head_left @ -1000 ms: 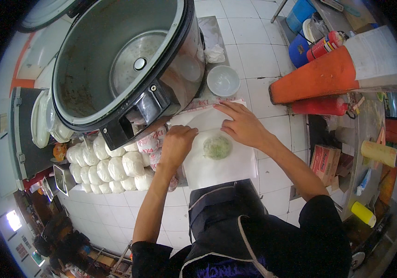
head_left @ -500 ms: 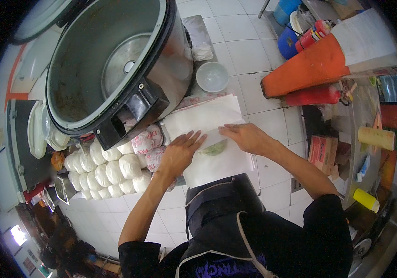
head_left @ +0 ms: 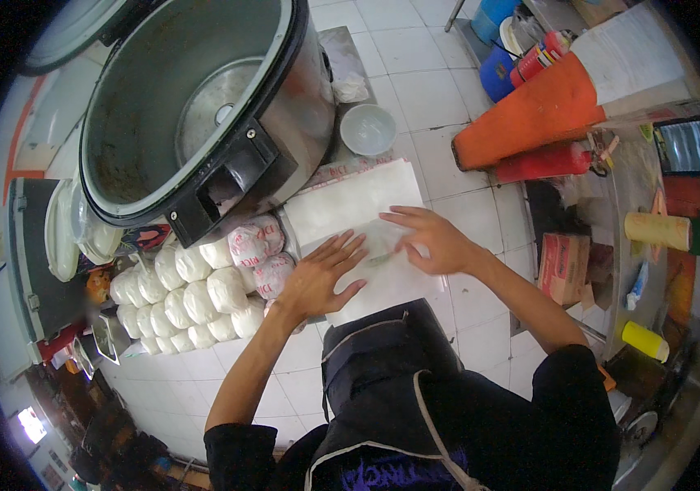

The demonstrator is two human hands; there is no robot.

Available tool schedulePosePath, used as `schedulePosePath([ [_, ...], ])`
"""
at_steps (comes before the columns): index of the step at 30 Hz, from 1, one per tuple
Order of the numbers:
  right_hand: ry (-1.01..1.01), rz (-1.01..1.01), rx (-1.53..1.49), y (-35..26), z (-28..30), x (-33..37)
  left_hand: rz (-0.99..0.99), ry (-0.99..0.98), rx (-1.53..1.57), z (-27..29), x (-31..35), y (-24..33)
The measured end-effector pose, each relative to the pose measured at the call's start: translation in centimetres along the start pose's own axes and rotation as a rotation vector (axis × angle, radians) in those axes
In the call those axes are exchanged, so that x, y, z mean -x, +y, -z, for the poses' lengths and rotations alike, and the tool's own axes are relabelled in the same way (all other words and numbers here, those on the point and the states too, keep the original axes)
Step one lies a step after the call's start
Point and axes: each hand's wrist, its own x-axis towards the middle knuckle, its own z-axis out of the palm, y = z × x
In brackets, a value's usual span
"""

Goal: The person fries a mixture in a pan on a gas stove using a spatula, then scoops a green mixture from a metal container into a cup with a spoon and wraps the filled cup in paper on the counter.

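Observation:
A stack of white paper sheets (head_left: 358, 195) lies in front of me. On its nearer half is a thin translucent sheet (head_left: 374, 237); a pale green patch (head_left: 379, 260) shows faintly there, too blurred to name. My left hand (head_left: 323, 274) rests on the sheet's left side, fingers stretched and thumb apart. Over the right side, my right hand (head_left: 434, 241) has its fingers spread, with its thumb close to the green patch. Left of the paper, white paper-wrapped bundles (head_left: 200, 303) sit in stacked rows; a few bundles with red print (head_left: 255, 244) are nearest the paper.
A large open rice cooker (head_left: 309, 123) stands behind the bundles. Beside it is a pale bowl (head_left: 368, 129). To the right, past the tiled floor (head_left: 428, 94), are an orange box-like object (head_left: 522, 114), red fire extinguishers (head_left: 542, 162) and a shelf with a yellow bottle (head_left: 645, 341).
My right hand has lowered slightly and spread its fingers and thumb. My left thumb has moved out from the fingers. The green patch looks smaller and fainter.

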Motion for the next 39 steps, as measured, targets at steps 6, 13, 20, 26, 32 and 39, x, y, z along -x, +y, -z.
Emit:
schedulePosePath([
  [6,0.045,-0.626,-0.464,4.0,-1.7,-3.9,0.066,0.012,0.017,-2.0,-1.3,1.2],
  [13,0.278,-0.779,-0.537,0.9,-5.1,8.2,0.085,0.073,-0.023,-3.3,0.5,1.7],
  [20,0.154,-0.911,-0.603,-6.6,-6.3,12.8,0.062,0.162,-0.061,-3.8,0.8,2.9],
  [26,0.425,-0.887,-1.048,-7.6,-6.2,11.5,0.227,0.146,0.0,-8.2,2.6,8.4],
  [32,0.413,-0.984,-1.13,-8.4,-3.1,9.4,0.278,0.276,-0.013,-10.6,2.7,8.4],
  [39,0.356,-0.427,0.031,-9.4,-2.1,7.9,0.268,0.456,-0.014,-8.4,2.3,7.9],
])
